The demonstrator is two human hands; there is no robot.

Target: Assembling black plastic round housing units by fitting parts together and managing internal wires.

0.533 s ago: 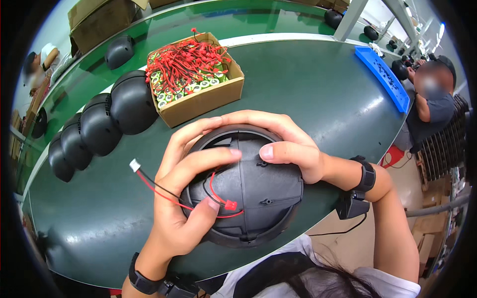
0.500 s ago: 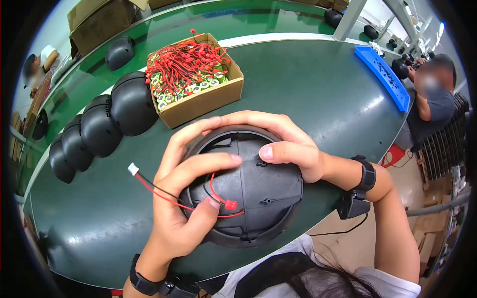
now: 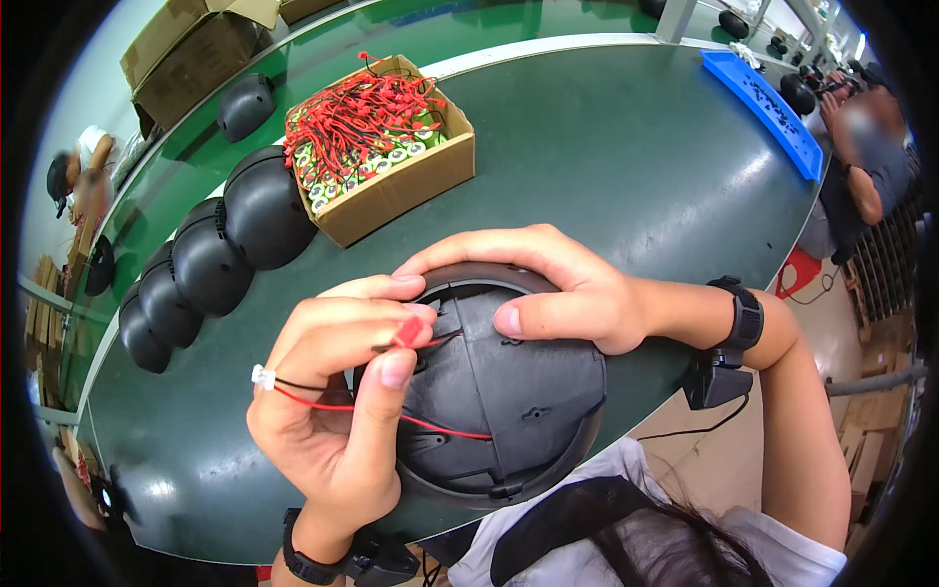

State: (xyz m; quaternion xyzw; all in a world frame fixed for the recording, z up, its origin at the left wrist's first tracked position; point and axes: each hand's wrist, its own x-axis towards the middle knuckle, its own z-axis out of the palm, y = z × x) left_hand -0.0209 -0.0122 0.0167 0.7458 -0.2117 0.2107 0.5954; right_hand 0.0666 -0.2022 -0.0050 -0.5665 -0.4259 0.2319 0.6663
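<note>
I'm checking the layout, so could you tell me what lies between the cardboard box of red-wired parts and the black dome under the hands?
In the head view, only bare green table separates the cardboard box from the black dome.

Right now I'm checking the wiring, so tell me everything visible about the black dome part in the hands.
The black dome shell looks like matte moulded plastic, ribbed, with a rim ring. It rests at the near edge of the green table. The right hand steadies its top; the left hand pinches a red connector whose red wire crosses it.

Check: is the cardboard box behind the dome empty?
No, the cardboard box is packed with green cells and red wires.
</note>
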